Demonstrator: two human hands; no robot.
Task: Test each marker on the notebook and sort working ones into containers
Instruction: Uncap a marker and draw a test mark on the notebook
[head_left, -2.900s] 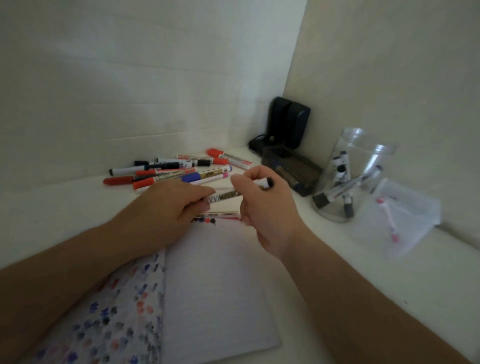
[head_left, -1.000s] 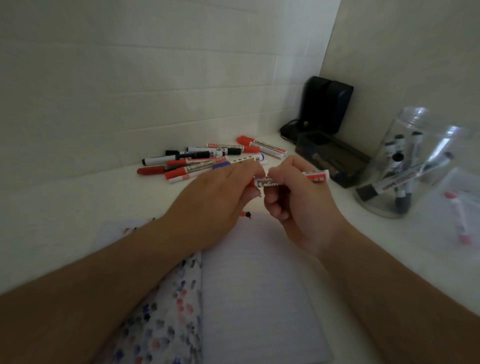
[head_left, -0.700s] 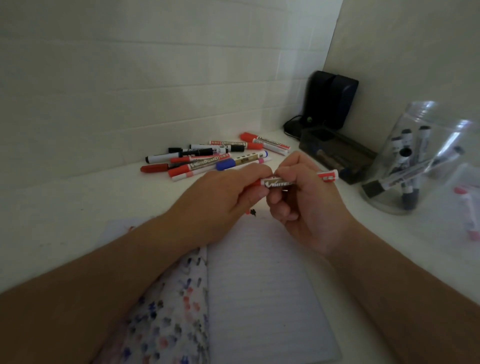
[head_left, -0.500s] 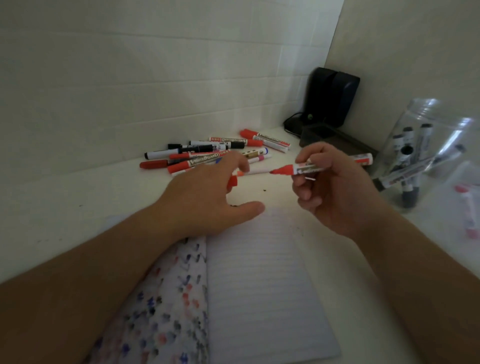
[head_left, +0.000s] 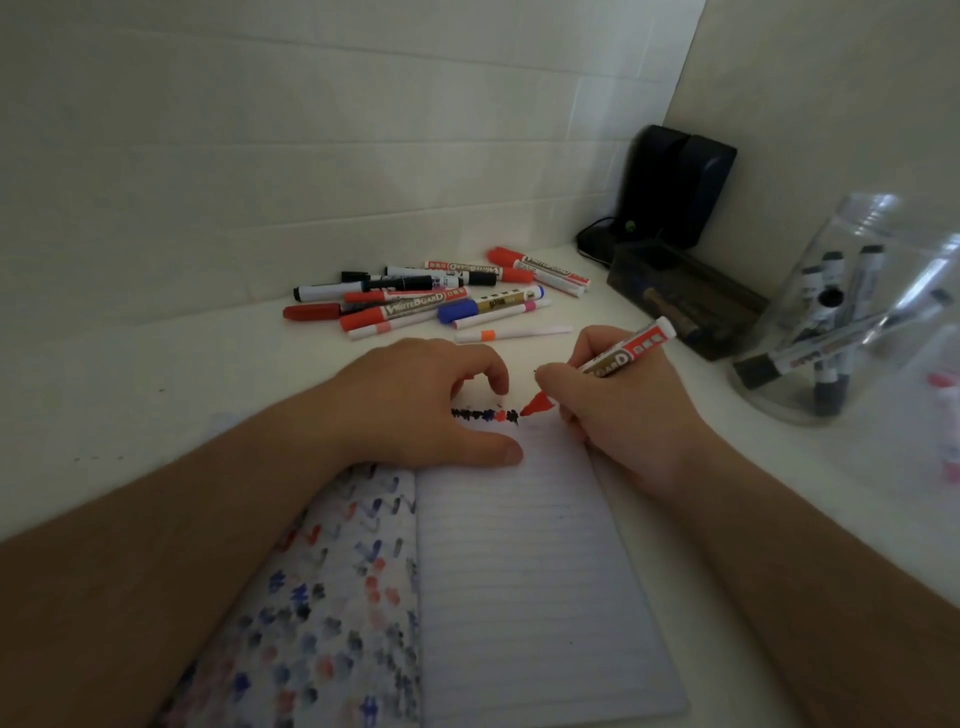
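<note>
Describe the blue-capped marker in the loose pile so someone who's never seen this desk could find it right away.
Start at the white tiled wall beyond the open notebook; a pile of markers lies on the counter at its foot. On the pile's near right side lies the blue-capped marker, its cap pointing left. It has the only blue cap there and a gold label; its neighbours are capped red, black or pink.

**Red marker meets the notebook**

The right hand (head_left: 618, 415) grips an uncapped red marker (head_left: 613, 361), its tip at the notebook (head_left: 530, 571) page's top line. The left hand (head_left: 415, 410) rests on the notebook, thumb flat, fingers curled.
</note>
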